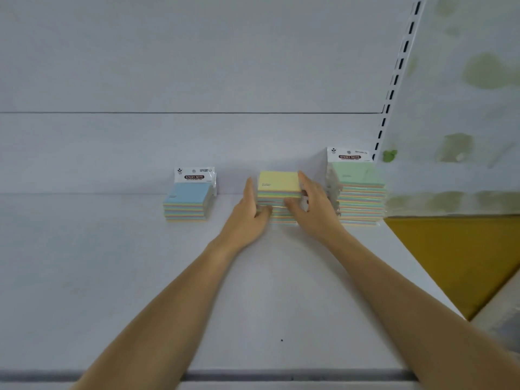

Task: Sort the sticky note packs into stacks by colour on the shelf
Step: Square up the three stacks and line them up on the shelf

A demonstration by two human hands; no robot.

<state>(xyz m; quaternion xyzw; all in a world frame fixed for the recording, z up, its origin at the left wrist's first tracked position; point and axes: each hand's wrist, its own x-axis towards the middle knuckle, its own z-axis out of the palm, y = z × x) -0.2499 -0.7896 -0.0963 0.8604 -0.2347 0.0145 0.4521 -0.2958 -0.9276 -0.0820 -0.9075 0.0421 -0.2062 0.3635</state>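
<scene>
Left hand (247, 212) and right hand (312, 204) clasp the yellow-topped stack (278, 192) mid-shelf (112, 277), between blue stack (187, 202) and green stack (360, 192); uneven squeeze could shear slick wrapped packs sideways.

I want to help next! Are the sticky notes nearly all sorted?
Looks nearly done. The blue-topped stack of sticky note packs and the taller green-topped stack stand apart on the white shelf. The left hand and right hand are squaring the yellow-topped stack. No loose packs show.
</scene>
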